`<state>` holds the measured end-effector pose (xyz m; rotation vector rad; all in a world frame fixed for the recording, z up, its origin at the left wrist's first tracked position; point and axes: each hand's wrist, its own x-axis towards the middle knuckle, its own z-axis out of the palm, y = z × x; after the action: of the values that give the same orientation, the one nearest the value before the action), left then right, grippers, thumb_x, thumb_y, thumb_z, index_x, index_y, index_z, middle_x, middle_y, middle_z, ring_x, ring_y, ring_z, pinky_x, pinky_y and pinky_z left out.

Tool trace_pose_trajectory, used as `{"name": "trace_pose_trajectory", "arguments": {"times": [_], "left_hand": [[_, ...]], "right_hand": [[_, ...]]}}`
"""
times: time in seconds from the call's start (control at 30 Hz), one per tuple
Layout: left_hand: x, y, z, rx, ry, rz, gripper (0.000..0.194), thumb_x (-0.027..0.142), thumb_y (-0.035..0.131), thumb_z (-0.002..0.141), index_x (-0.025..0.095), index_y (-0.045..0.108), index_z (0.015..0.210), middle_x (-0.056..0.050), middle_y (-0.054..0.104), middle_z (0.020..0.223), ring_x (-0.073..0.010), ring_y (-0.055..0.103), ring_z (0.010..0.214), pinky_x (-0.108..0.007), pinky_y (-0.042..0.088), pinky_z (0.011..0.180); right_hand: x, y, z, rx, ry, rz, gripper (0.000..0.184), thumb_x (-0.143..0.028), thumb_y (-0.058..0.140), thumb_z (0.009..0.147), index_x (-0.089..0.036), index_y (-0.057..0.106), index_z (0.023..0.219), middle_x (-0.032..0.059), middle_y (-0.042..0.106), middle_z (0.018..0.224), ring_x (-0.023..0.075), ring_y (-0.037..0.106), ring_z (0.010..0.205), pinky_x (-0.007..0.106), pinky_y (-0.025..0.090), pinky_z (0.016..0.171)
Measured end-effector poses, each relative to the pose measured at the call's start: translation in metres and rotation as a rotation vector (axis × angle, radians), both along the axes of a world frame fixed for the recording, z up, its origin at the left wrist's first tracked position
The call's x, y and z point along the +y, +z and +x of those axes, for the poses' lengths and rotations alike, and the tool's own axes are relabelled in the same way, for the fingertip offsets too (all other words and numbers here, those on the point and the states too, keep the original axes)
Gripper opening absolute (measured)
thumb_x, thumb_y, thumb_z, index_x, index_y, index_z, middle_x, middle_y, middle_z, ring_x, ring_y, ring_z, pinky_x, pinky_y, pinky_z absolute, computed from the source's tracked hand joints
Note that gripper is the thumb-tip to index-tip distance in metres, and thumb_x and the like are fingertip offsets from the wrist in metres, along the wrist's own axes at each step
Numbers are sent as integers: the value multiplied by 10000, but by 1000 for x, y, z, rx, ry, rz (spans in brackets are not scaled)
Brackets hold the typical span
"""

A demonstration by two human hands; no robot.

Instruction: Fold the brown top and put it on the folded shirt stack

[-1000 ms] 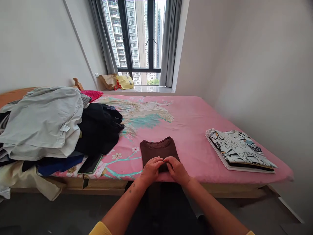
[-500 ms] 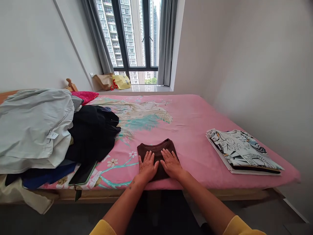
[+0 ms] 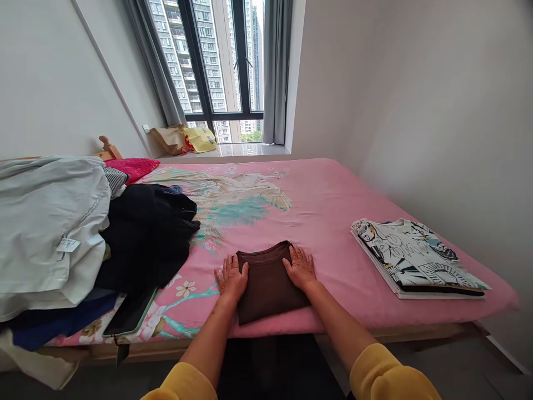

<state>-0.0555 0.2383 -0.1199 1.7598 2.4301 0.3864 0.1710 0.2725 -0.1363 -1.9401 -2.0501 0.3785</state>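
A dark brown shirt [image 3: 268, 289], folded into a compact shape with its neckline at the far side, lies at the front edge of the bed. My left hand [image 3: 232, 278] rests flat along its left edge, fingers stretched out, thumb touching the cloth. At the upper right edge my right hand [image 3: 300, 266] lies spread, partly on the shirt and partly on the sheet. Neither hand grips anything. To the right sits a stack of folded shirts [image 3: 416, 255], the top one white with a black print.
Loose clothes pile up on the left, among them a white garment [image 3: 45, 222] and a black garment [image 3: 145, 233]. A phone [image 3: 131, 314] lies by the bed's front edge. The pink bedsheet [image 3: 325, 205] covers the bed. Bags [image 3: 200, 139] stand on the windowsill.
Both hands have moved apart, from the middle of the brown shirt out to its left and right edges. More of the shirt's front now shows. The view has shifted slightly.
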Motion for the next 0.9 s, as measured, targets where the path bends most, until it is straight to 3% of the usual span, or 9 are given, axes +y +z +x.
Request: {"name": "trace_pose_trajectory", "arguments": {"times": [0.13, 0.27, 0.43, 0.57, 0.7, 0.8, 0.9], "left_hand": [[-8, -4, -3, 34, 26, 41, 563, 388, 293, 915, 133, 335, 1416, -134, 320, 1488, -252, 263, 1381, -479, 148, 1131], [-20, -5, -6, 41, 19, 71, 525, 321, 313, 913, 113, 385, 1390, -140, 362, 1465, -265, 299, 1363, -481, 168, 1128], [-45, -12, -10, -67, -44, 208, 499, 321, 359, 897, 110, 452, 1339, -153, 425, 1422, -272, 328, 1347, -472, 216, 1121], [-85, -20, -9, -292, -124, 359, 483, 345, 415, 865, 115, 497, 1282, -152, 528, 1321, -263, 438, 1267, -454, 316, 1083], [-141, -22, 2, -564, -133, 406, 498, 401, 498, 827, 151, 507, 1258, -130, 545, 1294, -259, 468, 1231, -463, 339, 1068], [-176, -19, 14, -853, 14, 377, 525, 445, 584, 770, 180, 531, 1221, -114, 564, 1266, -261, 494, 1204, -430, 392, 1023], [-193, -14, 26, -1260, 199, 246, 563, 487, 668, 688, 150, 575, 1130, -123, 640, 1107, -237, 618, 990, -334, 515, 798]], "right_hand": [[-3, -6, 6, 119, -58, 98, 617, -446, 312, 920, -118, 276, 1441, 110, 271, 1500, 223, 174, 1394, 430, 46, 1140], [-20, -7, 18, 458, -102, 197, 578, -442, 351, 886, -107, 396, 1355, 141, 384, 1428, 229, 297, 1343, 398, 183, 1128], [-76, -8, 35, 982, -266, 227, 546, -492, 402, 861, -162, 410, 1295, 130, 451, 1359, 203, 414, 1267, 324, 341, 1064], [-127, -10, 47, 1399, -454, 195, 490, -473, 598, 763, -208, 503, 1164, 78, 541, 1241, 198, 500, 1179, 331, 396, 1024], [-170, -3, 51, 1741, -496, 15, 437, -396, 738, 678, -200, 593, 1040, 30, 636, 1075, 170, 594, 1032, 303, 470, 933], [-193, 8, 41, 1926, -469, -229, 394, -337, 757, 680, -170, 618, 1009, 54, 674, 1027, 190, 627, 992, 331, 493, 909], [-203, 19, 20, 2040, -424, -400, 379, -287, 739, 712, -154, 611, 1042, 87, 657, 1113, 216, 600, 1078, 347, 495, 920]]}}
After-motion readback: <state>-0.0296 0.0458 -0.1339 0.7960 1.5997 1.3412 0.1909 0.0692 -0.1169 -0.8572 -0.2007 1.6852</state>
